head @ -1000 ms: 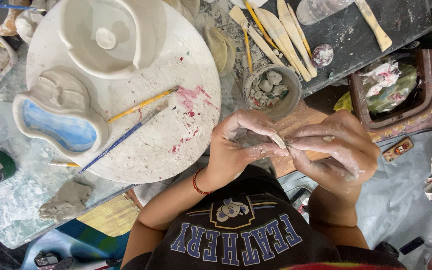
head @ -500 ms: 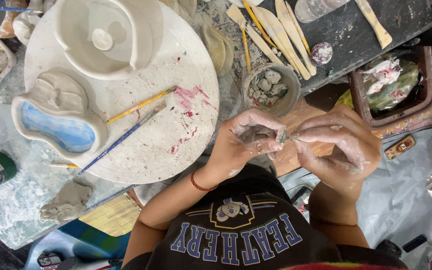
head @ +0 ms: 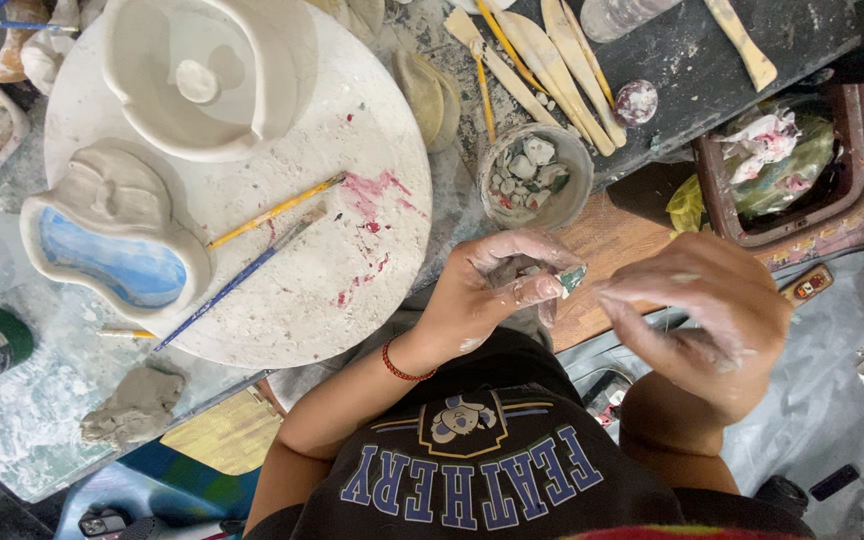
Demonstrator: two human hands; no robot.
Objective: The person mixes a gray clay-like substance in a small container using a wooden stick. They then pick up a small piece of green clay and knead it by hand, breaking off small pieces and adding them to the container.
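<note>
My left hand, smeared with pale clay, pinches a small greenish-grey bit of clay between thumb and fingertips. My right hand, also coated in clay, hovers just to its right with fingers spread and nothing in it. Both hands are held above my lap, off the table edge. Just above them stands a small round cup filled with several clay chunks.
A round white work board carries a white clay bowl, a blue-glazed clay dish and two paintbrushes. Wooden modelling tools lie on a dark slab. A lump of grey clay and a brown bin sit nearby.
My hands have come apart: the right hand has let go of the clay and pulled to the right, opening its fingers. The left hand keeps the small piece.
</note>
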